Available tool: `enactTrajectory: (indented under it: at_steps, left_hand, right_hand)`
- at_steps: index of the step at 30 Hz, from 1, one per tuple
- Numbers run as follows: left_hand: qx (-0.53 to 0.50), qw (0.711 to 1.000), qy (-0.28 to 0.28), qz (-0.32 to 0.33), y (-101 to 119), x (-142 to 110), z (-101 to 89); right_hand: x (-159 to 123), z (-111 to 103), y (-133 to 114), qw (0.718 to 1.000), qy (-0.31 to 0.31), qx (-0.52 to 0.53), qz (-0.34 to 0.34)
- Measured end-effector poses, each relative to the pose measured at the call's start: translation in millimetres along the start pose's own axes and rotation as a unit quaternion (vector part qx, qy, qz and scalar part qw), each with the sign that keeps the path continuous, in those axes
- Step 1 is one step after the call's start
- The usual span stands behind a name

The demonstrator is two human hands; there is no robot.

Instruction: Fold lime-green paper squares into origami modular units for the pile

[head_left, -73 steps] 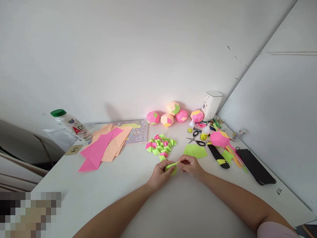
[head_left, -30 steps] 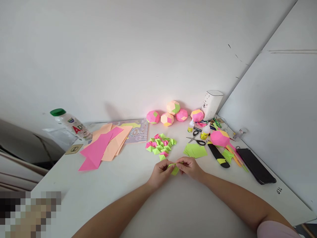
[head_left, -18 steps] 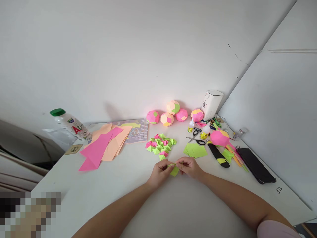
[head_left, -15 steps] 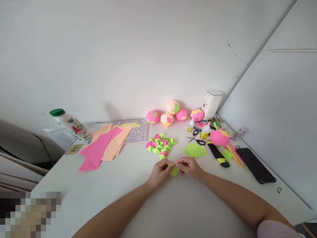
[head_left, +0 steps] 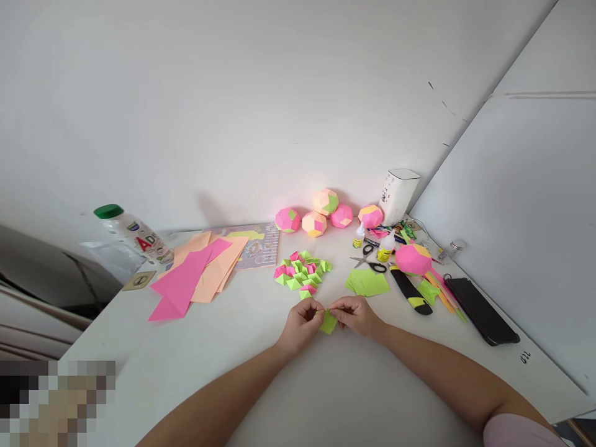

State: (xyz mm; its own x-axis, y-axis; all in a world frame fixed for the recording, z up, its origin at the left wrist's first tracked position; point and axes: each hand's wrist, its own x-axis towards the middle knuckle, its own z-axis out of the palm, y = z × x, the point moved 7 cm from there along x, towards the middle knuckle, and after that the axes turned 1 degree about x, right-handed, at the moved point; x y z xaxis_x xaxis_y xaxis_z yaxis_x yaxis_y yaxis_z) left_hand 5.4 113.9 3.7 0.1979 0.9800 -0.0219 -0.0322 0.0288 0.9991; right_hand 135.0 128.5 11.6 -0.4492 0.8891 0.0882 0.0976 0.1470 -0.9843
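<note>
A small green paper square (head_left: 328, 323) hangs between my two hands, its top edge pinched. My left hand (head_left: 303, 323) closes on its upper left corner with thumb and fingers. On the other side, my right hand (head_left: 356, 315) pinches the upper right part; some of its fingers curl behind the paper. Just beyond my hands lies a pile of folded green and pink paper units (head_left: 302, 272). To the right of the pile is a stack of flat green paper squares (head_left: 367, 283).
Scissors (head_left: 370, 259), a glue bottle (head_left: 385, 249), a black-and-yellow cutter (head_left: 410, 290) and a phone (head_left: 482, 310) lie on the right. Paper balls (head_left: 313, 224) rest by the wall. Pink sheets (head_left: 190, 273) and a white bottle (head_left: 139, 234) are at left.
The green paper square shows slightly more below my fingers. Both hands keep nearly the same place and stay pinched on it.
</note>
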Motion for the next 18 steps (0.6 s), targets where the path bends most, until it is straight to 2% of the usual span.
enactTrajectory:
  at_steps: [12,18]
  left_hand:
    - [-0.121,0.99,0.06,-0.029,-1,0,-9.4]
    - [-0.04,0.998,-0.037,0.014,0,1,4.4]
  right_hand:
    - [3,-8,8,0.997,0.04,0.044,0.045]
    - [1,-3,1,1.0,0.01,0.013,0.023]
